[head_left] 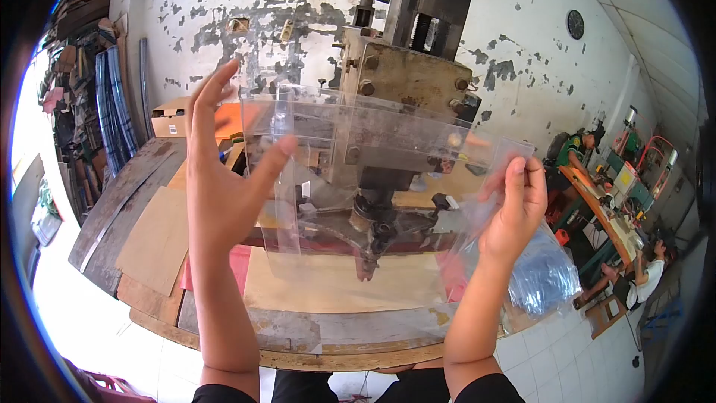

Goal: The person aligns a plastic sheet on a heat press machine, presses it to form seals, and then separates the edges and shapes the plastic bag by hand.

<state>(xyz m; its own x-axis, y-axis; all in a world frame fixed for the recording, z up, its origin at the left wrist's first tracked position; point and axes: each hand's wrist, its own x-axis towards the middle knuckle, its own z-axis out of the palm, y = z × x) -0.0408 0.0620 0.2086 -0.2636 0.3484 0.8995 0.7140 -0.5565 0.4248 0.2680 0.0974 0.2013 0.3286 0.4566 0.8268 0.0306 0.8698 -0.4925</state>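
A clear plastic sheet (403, 130) with folded or layered edges is held up in front of a large metal press (410, 75). My right hand (516, 201) pinches its right edge between thumb and fingers. At the sheet's left side, my left hand (231, 149) is raised with thumb and fingers spread wide; whether it touches the plastic cannot be told. Through the sheet the press's lower tool (373, 216) shows. Below lies a pale board (343, 283) on the worktable, with red material (240, 269) beside it.
Clear plastic pieces (544, 272) are piled at the table's right. Brown boards (155, 242) and a cardboard box (170, 118) stand on the left. At the far right, one person (574, 151) is at a bench (597, 198) and another person (647, 280) sits low.
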